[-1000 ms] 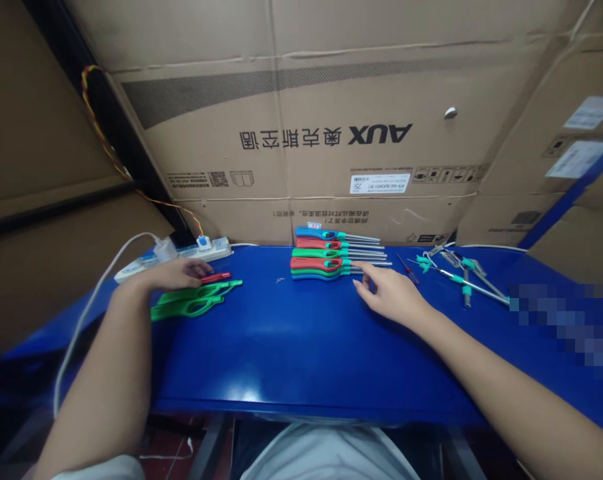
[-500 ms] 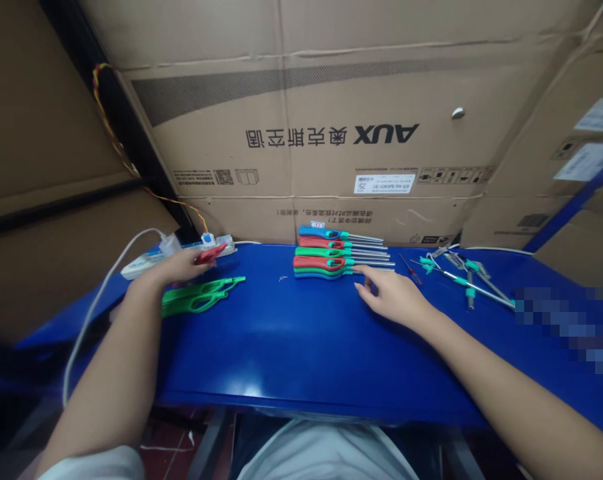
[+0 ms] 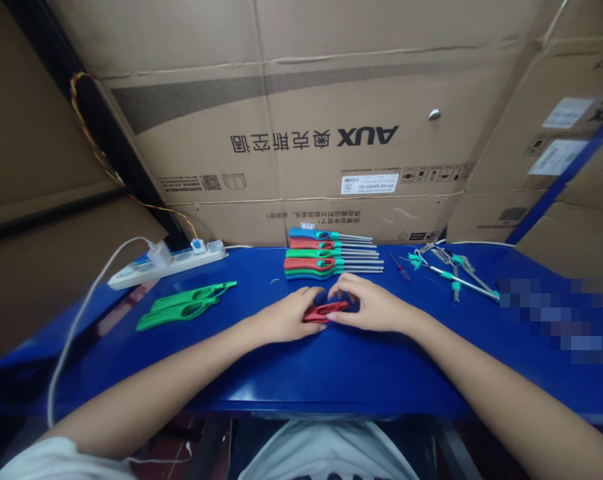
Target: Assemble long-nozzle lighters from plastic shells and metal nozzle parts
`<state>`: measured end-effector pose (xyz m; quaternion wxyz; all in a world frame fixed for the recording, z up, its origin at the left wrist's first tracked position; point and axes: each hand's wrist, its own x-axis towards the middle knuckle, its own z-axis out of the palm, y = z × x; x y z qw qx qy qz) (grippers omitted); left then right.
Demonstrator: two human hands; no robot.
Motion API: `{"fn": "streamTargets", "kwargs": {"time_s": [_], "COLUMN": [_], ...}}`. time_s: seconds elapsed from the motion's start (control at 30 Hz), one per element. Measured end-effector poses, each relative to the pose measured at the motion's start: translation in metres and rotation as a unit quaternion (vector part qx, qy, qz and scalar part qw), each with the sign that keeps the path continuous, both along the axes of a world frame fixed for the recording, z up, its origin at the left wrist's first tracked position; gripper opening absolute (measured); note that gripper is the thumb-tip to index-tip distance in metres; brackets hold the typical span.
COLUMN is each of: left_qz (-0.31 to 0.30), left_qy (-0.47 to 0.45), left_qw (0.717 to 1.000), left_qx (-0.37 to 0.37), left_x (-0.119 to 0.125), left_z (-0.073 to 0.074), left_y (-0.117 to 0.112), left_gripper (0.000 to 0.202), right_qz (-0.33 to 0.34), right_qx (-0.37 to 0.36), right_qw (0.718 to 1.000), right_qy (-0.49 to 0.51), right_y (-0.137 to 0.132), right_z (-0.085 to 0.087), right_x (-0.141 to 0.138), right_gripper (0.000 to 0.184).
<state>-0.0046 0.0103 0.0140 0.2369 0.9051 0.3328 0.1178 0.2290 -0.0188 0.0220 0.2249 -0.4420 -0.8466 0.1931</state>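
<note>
In front of me, low over the blue table, my left hand (image 3: 294,313) grips one end of a red lighter casing (image 3: 334,309). My right hand (image 3: 369,303) is closed on its other end, thumb on the near side and fingers curled over the far side. Just beyond the hands lies a stack of long-nosed lighters (image 3: 309,264) with blue, red and green handles and metal tubes pointing right. To the left, green lighter casings (image 3: 181,310) without tubes rest side by side.
A white power strip (image 3: 169,265) with plugs and a loose white cable stands at the back left. On the right are a small screwdriver (image 3: 400,268) and loose metal tubes with teal fittings (image 3: 461,281). A cardboard wall (image 3: 301,87) closes off the back.
My left hand has brought the red casing from the power strip to the middle. My right hand has moved from the lighter tubes toward me and left, onto that casing. The view shifted slightly.
</note>
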Motion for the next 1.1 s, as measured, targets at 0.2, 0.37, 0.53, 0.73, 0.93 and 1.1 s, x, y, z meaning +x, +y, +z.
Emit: {"fn": "streamTargets", "kwargs": {"time_s": [0.2,0.37,0.53,0.73,0.93,1.1], "left_qz": [0.019,0.019,0.011,0.003,0.008,0.015], "left_qy": [-0.086,-0.068,-0.042,-0.053,-0.061,-0.067], "left_qw": [0.996,0.997,0.996,0.994,0.993,0.993], "left_qx": [-0.008,0.039,0.076,0.092,0.099,0.093], "left_x": [0.009,-0.004,-0.006,-0.003,-0.003,-0.003], "left_z": [-0.022,-0.014,-0.013,-0.023,-0.023,-0.024], "left_y": [0.008,0.008,0.008,0.006,0.006,0.009], "left_gripper": [0.072,0.063,0.048,0.051,0.048,0.048], "right_qz": [0.071,0.033,0.021,0.022,0.003,-0.026], "right_qx": [-0.027,-0.025,-0.026,-0.043,-0.017,0.062], "right_qw": [0.993,0.989,0.987,0.983,0.988,0.992], "right_qy": [-0.096,-0.145,-0.159,-0.176,-0.154,-0.109], "right_y": [0.002,0.006,0.006,0.007,0.013,0.017], "right_z": [0.003,0.006,0.01,0.015,0.019,0.025], "right_x": [0.01,0.016,0.021,0.028,0.041,0.052], "right_gripper": [0.009,0.006,0.008,0.008,0.01,0.019]}}
